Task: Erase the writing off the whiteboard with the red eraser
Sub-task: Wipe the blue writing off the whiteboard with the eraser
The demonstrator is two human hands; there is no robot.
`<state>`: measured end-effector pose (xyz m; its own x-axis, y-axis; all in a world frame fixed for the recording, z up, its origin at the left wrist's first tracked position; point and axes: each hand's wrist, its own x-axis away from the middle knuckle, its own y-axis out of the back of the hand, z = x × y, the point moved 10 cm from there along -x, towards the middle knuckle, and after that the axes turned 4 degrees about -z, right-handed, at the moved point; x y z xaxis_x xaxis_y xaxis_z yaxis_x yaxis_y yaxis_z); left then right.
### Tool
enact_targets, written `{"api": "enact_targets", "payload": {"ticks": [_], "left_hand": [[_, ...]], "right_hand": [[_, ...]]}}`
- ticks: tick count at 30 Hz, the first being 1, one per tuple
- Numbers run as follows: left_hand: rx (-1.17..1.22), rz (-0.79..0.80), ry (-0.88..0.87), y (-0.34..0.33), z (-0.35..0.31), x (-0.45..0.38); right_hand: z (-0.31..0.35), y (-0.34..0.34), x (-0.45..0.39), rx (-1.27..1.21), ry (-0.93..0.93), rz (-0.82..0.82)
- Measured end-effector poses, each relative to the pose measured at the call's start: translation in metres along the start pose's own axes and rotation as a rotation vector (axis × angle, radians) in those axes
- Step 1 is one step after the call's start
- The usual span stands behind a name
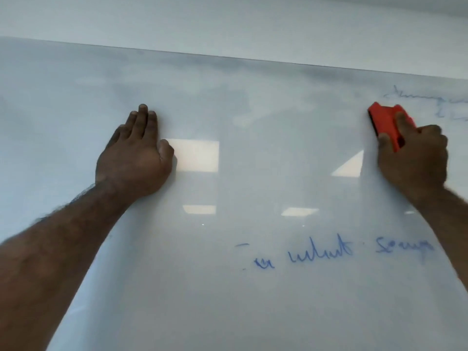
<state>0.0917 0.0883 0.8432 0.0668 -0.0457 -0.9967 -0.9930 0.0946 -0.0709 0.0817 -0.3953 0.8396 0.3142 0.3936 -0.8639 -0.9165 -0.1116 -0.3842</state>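
- White whiteboard [228, 148] is pressed at its left part by the left hand [136, 153], fingers straight and flat.
- Blue writing [329, 252] is seen low on the whiteboard, right of centre.
- Red eraser [385, 122] is gripped by the right hand [415, 155] against the whiteboard's upper right, beside faint writing [430, 100].

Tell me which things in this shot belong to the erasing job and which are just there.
Part of the job:
red eraser, gripped by the right hand
whiteboard
blue writing low on the board
faint writing at upper right

Just there:
left hand, resting flat on the board
ceiling light reflections in the gloss
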Motion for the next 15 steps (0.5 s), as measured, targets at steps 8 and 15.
{"api": "enact_targets", "payload": {"ticks": [8, 15], "left_hand": [[0.032, 0.009, 0.023, -0.003, 0.001, 0.004], [0.04, 0.04, 0.064, -0.01, 0.009, -0.002]], "right_hand": [[0.108, -0.006, 0.038, -0.071, 0.041, 0.048], [0.259, 0.001, 0.141, -0.235, 0.656, 0.077]]}}
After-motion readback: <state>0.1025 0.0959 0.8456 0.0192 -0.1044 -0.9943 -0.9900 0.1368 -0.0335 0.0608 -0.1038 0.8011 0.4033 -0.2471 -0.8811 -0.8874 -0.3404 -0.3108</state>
